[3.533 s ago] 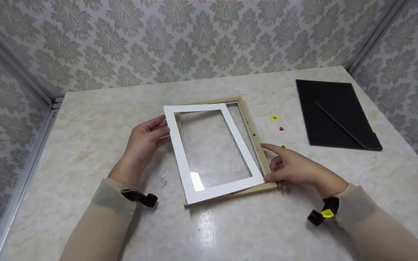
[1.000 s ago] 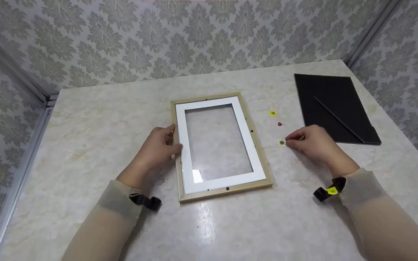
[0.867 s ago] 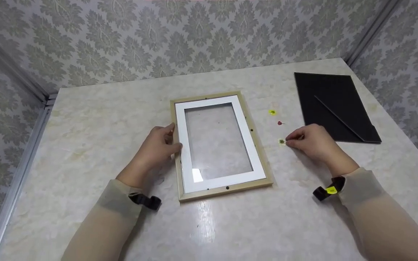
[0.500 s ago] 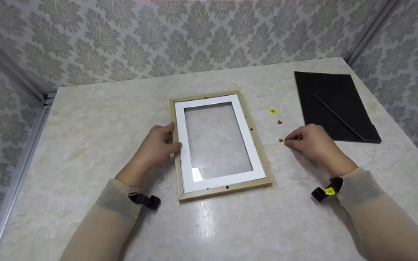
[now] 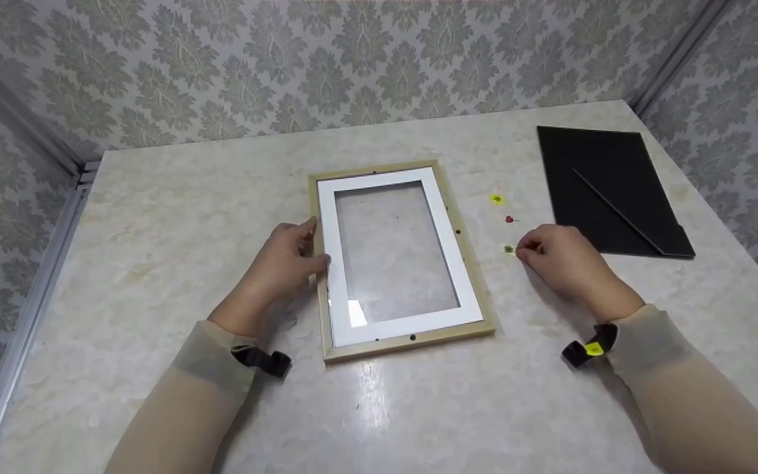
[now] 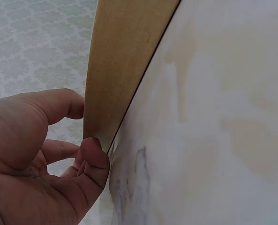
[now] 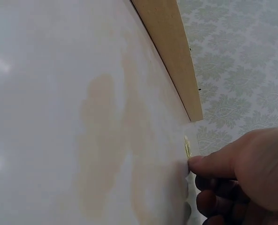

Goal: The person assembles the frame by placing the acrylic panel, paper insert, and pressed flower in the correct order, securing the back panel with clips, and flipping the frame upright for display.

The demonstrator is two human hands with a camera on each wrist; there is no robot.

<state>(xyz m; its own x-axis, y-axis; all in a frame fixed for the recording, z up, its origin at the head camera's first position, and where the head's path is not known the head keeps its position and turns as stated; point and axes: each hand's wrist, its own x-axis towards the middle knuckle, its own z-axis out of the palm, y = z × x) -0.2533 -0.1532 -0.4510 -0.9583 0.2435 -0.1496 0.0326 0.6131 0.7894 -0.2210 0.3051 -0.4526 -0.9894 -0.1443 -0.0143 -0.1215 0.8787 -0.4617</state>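
Note:
A wooden picture frame (image 5: 409, 332) lies on the table with a white mat (image 5: 392, 321) set inside it and a clear pane across the opening. My left hand (image 5: 281, 258) grips the frame's left side, thumb on the top edge and fingers at the outer side, as the left wrist view also shows. To the right of the frame, my right hand (image 5: 566, 262) pinches the edge of a small pale pressed flower (image 5: 508, 249). In the right wrist view that flower (image 7: 187, 146) sticks out past the thumb tip, seen edge-on.
A yellow pressed flower (image 5: 497, 199) and a red pressed flower (image 5: 510, 219) lie between the frame and a black backing board (image 5: 606, 151). The board has a flat folding stand leg and lies at the back right, behind my right hand. Patterned walls border the table.
The mat, earlier held askew over the frame, now lies inside it. My right hand has left the frame and moved right to the pale flower, shifting slightly with it; my left hand holds steady.

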